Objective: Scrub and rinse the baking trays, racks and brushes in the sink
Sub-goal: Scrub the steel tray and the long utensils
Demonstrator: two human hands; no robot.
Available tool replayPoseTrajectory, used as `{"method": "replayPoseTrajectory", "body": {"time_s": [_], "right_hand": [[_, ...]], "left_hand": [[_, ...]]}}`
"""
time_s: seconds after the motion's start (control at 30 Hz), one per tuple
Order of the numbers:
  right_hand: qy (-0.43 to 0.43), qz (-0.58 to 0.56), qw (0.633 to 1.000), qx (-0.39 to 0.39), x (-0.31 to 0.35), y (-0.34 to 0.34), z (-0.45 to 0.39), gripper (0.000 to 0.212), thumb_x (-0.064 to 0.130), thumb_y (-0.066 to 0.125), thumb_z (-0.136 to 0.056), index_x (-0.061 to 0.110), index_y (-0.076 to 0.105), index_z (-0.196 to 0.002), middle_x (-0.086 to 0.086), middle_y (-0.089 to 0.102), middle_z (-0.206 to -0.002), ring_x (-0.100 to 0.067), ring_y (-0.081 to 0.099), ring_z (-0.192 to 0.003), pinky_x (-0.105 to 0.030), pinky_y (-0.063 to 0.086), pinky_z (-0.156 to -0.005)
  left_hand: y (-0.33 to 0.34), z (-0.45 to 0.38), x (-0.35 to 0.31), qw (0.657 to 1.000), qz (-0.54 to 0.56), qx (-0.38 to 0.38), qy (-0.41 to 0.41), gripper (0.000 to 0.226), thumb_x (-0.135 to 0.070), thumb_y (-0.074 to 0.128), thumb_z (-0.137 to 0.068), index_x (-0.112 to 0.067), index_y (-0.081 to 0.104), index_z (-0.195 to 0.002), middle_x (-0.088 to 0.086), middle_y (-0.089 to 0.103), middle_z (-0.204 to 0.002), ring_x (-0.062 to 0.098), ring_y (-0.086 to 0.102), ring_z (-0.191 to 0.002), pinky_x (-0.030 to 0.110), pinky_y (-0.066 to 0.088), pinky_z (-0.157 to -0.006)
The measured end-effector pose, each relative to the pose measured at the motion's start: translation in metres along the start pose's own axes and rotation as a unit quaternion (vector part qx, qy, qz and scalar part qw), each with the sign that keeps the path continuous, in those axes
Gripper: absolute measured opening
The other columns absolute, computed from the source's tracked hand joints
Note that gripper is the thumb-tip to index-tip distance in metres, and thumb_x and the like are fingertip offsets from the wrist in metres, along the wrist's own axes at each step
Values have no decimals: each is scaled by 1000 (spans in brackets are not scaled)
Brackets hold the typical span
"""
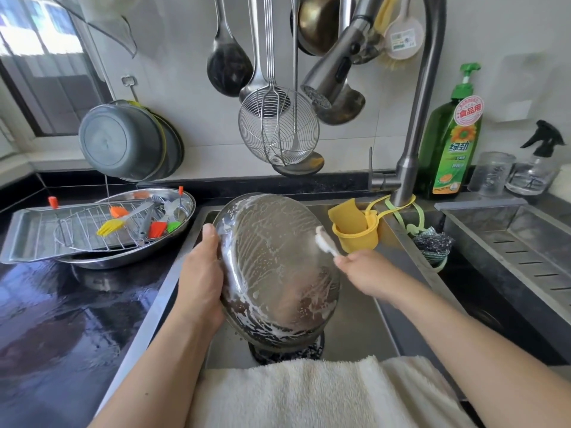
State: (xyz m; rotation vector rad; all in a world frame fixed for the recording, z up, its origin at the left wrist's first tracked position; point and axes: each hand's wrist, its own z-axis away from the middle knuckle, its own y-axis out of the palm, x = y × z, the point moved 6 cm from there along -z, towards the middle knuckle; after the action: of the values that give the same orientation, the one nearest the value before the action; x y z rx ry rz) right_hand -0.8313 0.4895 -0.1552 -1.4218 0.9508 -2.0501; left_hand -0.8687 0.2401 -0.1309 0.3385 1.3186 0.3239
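The oval steel tray (275,273) stands tilted on edge inside the sink (355,329), its underside turned toward the camera and streaked with white suds, so the scrub of this piece looks well under way but not rinsed; the faucet (333,78) above the sink runs no water. The left hand (200,273) grips the tray's left rim, thumb curled over the edge. The right hand (367,270) pinches the handle of a small white brush (326,242) whose head touches the tray's upper right edge. Left of the sink, on the black counter, a rectangular baking tray (27,236), a wire rack (92,233) and several coloured silicone brushes (136,223) lie stacked over another oval tray (182,199); whether these are washed cannot be told, though by my reading they wait their turn. At the sink's near edge lies a folded towel (309,393).
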Motion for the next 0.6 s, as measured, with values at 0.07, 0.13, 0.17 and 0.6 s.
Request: {"method": "replayPoseTrajectory", "body": {"time_s": [0.07,0.13,0.17,0.6], "right_hand": [[27,-13,999,-24,-8,-9,-4,47,41,37,-108,5,67,-102,-16,65,-100,-28,61,-89,-37,47,-77],[16,-11,1000,11,-10,-1,-1,45,42,39,-107,13,61,-81,-12,58,-77,-22,49,-63,-31,38,-58],[26,-17,999,36,-12,4,1,45,45,39,-107,19,54,-72,-6,50,-65,-19,40,-53,-27,31,-49],[34,-133,985,105,-8,11,16,42,49,39,-107,15,46,-81,4,35,-52,-11,19,-40,-21,15,-39]], "left_hand": [[-2,1,-2,1000,16,-18,7,54,-53,42,-108,-9,73,-113,13,80,-103,27,78,-94,45,57,-91],[-6,-3,-4,998,33,-53,17,49,-52,46,-107,-11,74,-106,7,81,-93,23,78,-86,44,58,-90],[-10,-6,-4,996,42,-70,19,47,-52,48,-106,-13,73,-103,5,81,-89,21,78,-82,43,58,-89],[-31,-17,0,983,111,-144,22,41,-52,51,-106,-15,69,-109,6,81,-92,27,78,-90,49,61,-84]]}}
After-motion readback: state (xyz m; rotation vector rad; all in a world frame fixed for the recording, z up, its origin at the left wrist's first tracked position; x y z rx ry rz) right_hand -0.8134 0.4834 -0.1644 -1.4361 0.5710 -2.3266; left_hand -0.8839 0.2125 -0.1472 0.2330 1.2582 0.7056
